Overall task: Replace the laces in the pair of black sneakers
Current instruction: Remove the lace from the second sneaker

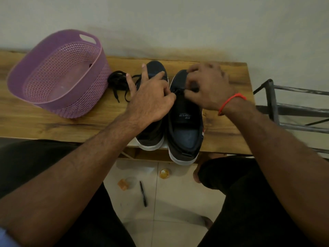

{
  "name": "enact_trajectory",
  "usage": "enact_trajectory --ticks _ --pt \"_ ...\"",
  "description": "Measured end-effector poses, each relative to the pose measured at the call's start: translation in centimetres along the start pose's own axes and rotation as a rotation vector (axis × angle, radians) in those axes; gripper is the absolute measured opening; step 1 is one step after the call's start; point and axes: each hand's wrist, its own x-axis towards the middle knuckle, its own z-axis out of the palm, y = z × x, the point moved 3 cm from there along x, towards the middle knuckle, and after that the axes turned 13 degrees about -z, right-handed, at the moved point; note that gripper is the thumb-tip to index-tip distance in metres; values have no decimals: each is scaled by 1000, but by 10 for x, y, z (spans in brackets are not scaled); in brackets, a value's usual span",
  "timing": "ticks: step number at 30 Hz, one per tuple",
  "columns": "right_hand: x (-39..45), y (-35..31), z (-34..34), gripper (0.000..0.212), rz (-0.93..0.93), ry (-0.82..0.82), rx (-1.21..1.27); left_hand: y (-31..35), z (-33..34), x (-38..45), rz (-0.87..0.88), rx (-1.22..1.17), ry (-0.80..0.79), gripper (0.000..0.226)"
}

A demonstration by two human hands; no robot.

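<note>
Wooden tabletop (53,125): my left hand (151,100) and right hand (210,86) both pinch a black lace (178,90) at the right sneaker (185,122), lacing barely begun; left sneaker (154,70) looks unlaced, loose laces (119,82) beside the purple basket (58,73)

purple perforated basket (58,75) sitting on the left part of the wooden table (44,120), metal rack (292,111) off the table's right end, black pen (143,193) and an orange lid (164,173) on the floor tiles below its front edge
</note>
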Motion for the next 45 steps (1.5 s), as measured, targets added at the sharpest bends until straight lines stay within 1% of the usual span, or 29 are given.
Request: enact_trajectory --ticks 3,5,6,7,9,11,14,15,16,18,20,22,25,28,32,35,37,42,45 --pt "-5 31 -26 19 229 95 -19 -1 0 0 -4 -12 -2 17" --pt "-14 54 -37 17 411 134 -4 -1 -1 0 -4 -14 -5 17" --pt "-18 61 -39 18 474 142 8 -1 -1 0 -3 -13 -6 18" --pt "-20 63 -40 25 504 130 13 0 -1 0 -2 -13 -8 18" --pt "-21 54 -38 41 479 80 43 0 0 -1 -4 -11 -11 18" --pt "-14 40 -31 47 398 3 85 0 -1 0 -5 0 -2 19" --pt "-9 16 -15 60 295 -223 54 -1 -2 -1 -7 44 35 23" --pt "-7 11 -12 59 277 -255 61 -2 -3 -1 -5 62 49 24" --pt "-6 9 -11 51 261 -265 74 -1 -3 -2 0 79 59 26" --pt "-7 8 -14 36 241 -271 116 -1 -3 -5 9 117 71 29" --pt "-8 7 -19 34 225 -261 176 -1 -1 -7 24 154 83 28" --pt "-9 8 -21 32 251 -241 253 -1 3 -7 47 148 119 28" --pt "-9 11 -19 29 290 -235 299 5 9 -6 149 118 195 44" --pt "-10 13 -17 27 298 -218 327 18 15 -7 255 164 227 39" --pt "-11 16 -18 28 308 -220 383 36 26 -6 296 264 244 23" --pt "-12 16 -19 27 298 -230 387 43 32 -2 286 352 241 18" --pt "-11 15 -18 26 293 -235 395 44 35 1 266 368 239 17" --pt "-12 14 -20 25 287 -247 388 42 30 5 225 269 205 21" --pt "-14 13 -23 28 287 -244 351 34 16 14 142 181 169 20"
